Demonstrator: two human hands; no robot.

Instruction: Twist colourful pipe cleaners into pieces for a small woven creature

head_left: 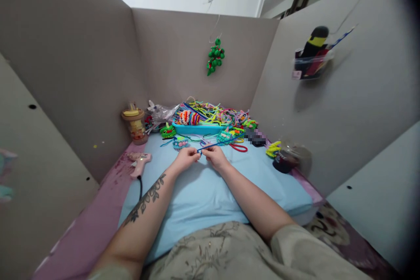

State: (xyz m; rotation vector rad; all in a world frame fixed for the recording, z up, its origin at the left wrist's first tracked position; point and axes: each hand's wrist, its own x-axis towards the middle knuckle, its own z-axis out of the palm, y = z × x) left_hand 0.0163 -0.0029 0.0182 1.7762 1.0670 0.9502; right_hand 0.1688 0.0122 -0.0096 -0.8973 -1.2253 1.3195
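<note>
Both of my hands meet at the middle of the light blue cloth (203, 192). Between them is a blue pipe cleaner (219, 143), its long end reaching up to the right. My left hand (187, 157) pinches it close to a small bent part. Right beside it, my right hand (214, 156) is also closed on the pipe cleaner, fingertips nearly touching the left ones. Just beyond the hands lie a light blue and pink fuzzy piece (180, 142), a similar turquoise piece (225, 135) and a red loop (239, 148).
A blue tray (203, 129) heaped with colourful pipe cleaners stands at the back. A pink glue gun (141, 165) and a lidded cup (134, 127) are at left. At right sits a dark jar (285, 161). Grey panels surround the table; a tool holder (310, 63) hangs on one.
</note>
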